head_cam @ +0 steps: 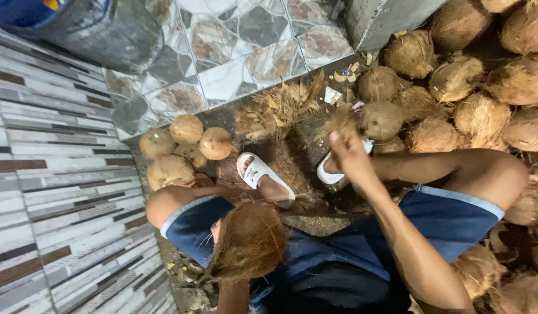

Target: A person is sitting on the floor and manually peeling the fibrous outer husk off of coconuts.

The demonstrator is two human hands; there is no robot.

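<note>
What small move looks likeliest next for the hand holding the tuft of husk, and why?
Probably a drop of the husk tuft onto the fibre heap ahead. The right hand is raised out over the feet, pinching loose fibre, while the left hand cradles the half-stripped coconut at the knee. The tuft looks detached from that coconut.

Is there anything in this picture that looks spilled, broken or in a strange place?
Yes. Loose husk fibre lies scattered on the ground before the white sandals, spreading onto the tile edge. The left hand holds a half-stripped coconut with ragged fibres hanging; the right hand grips a torn tuft.
</note>
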